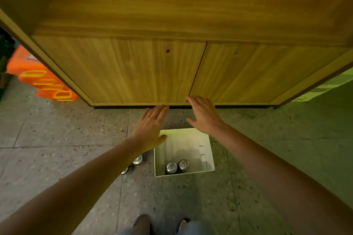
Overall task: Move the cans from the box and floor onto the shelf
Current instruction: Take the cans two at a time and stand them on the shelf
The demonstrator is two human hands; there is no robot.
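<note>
A white open box [209, 155] stands on the floor below me. Two silver-topped cans [171, 167] [184, 164] stand upright in its near left corner. Two more cans [138, 160] [124, 171] stand on the floor left of the box, partly hidden by my left forearm. My left hand [150, 127] and my right hand [204, 113] are both stretched out flat above the box, fingers apart, holding nothing. A wooden shelf unit [145, 25] rises in front, its lower front panels [133, 70] shut.
The floor is grey speckled tile [63, 129]. An orange plastic object with yellow slots [44, 82] lies to the left of the wooden unit. A pale green object [324, 86] sits at the right. My feet [162, 224] show at the bottom edge.
</note>
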